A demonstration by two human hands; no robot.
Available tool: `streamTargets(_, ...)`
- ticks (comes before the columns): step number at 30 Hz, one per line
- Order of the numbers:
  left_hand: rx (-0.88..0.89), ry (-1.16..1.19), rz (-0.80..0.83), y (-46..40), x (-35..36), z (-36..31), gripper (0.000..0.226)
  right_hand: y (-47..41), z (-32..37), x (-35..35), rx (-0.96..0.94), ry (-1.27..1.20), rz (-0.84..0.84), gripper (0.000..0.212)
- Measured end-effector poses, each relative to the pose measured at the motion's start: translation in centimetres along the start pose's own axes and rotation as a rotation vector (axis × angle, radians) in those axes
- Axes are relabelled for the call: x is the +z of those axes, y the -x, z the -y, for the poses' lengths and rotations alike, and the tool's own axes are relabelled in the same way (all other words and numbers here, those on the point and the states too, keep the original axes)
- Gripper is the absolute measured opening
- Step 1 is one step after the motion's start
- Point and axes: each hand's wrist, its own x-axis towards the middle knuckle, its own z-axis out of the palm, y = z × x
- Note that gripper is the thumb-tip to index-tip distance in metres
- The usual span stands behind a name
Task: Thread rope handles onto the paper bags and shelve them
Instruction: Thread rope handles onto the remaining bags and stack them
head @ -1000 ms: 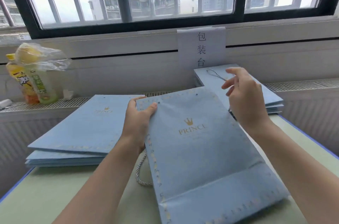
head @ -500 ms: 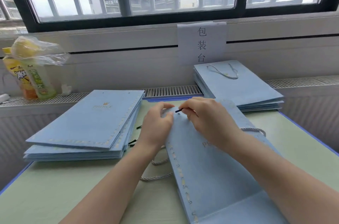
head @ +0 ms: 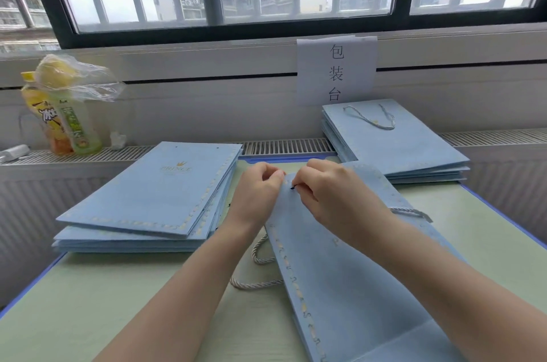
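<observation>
Tabletop [head: 88,302]: carries my work bag, keeping it flat.
Work bag [head: 340,272]: lies between unthreaded stack [head: 154,190] and finished stack [head: 396,142].
Left hand [head: 254,193]: my grip pinches the bag's top edge, steadying the hole.
Right hand [head: 331,193]: narrow grip pinches the rope tip [head: 293,187], aiming it at that hole.

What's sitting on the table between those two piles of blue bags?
In the head view, the bag being threaded, with the left hand and right hand at its top edge.
</observation>
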Motion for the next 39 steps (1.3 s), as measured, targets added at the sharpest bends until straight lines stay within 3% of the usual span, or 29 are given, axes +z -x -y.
streamTargets(2,-0.018,0.024,-0.025,-0.2,-0.2,0.1,0.030,0.1,0.1,-0.2,0.014,-0.081,-0.003,0.014)
streamTargets(5,-0.027,-0.028,-0.044,-0.4,-0.3,0.3,0.039,0.2,0.2,-0.1,0.080,-0.189,0.035,0.004)
streamTargets(9,0.048,-0.040,-0.096,-0.1,-0.3,0.3,0.054,0.2,0.2,0.1,0.200,-0.383,0.038,0.004)
streamTargets(13,0.108,0.095,-0.155,0.0,-0.8,-0.1,0.051,0.1,0.6,-0.5,0.260,-0.574,0.021,0.004)
streamTargets(17,0.084,0.183,-0.065,0.0,-1.2,-0.3,0.057,0.2,0.8,-0.4,0.227,-0.572,0.006,0.005)
streamTargets(23,0.031,0.086,0.084,-0.6,-2.1,-0.2,0.059,0.3,1.2,0.3,0.171,-0.440,0.008,0.010)
streamTargets(28,0.098,0.031,0.042,-0.5,-2.0,0.1,0.062,0.2,1.0,-0.5,0.219,-0.484,0.039,0.010)
streamTargets(31,0.207,-0.081,-0.020,-0.9,-1.9,0.5,0.057,0.0,0.7,-0.9,0.276,-0.526,0.080,0.007)
streamTargets(34,0.339,-0.355,-0.052,-1.0,-1.9,1.2,0.055,0.0,0.5,-1.1,0.348,-0.639,0.107,0.001)
streamTargets(39,0.176,-0.652,-0.055,-0.5,-2.3,1.0,0.059,-0.4,0.2,-2.0,0.523,-0.969,0.036,0.012)
